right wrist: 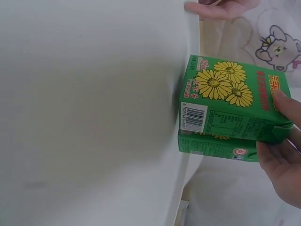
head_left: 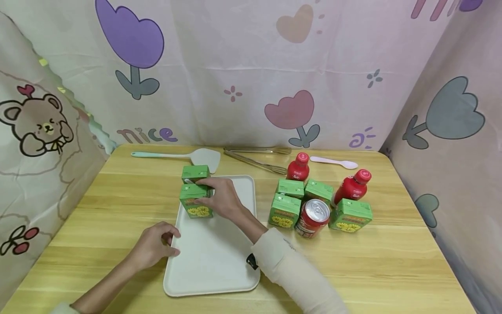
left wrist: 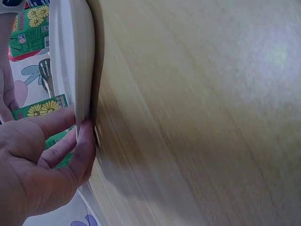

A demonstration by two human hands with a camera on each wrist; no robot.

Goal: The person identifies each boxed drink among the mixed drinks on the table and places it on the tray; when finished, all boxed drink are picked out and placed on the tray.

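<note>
Two green drink cartons [head_left: 196,200] with yellow flowers stand one behind the other at the far left corner of a white tray [head_left: 213,257]. My right hand [head_left: 221,197] grips the nearer carton [right wrist: 230,96] near its top, thumb on one side and fingers on the other. The rear carton [right wrist: 221,147] stands right against it, partly hidden in the right wrist view. At the tray's left edge, my left hand [head_left: 154,244] pinches the rim between thumb and fingers. The left wrist view shows those fingertips [left wrist: 84,134] at the rim's outer side.
Right of the tray stand several more green cartons [head_left: 284,211], a red can [head_left: 312,218] and two red bottles [head_left: 351,186]. Along the table's back lie a spatula [head_left: 205,158], metal tongs [head_left: 256,161] and a pink spoon [head_left: 333,162]. A printed curtain [head_left: 235,52] hangs behind.
</note>
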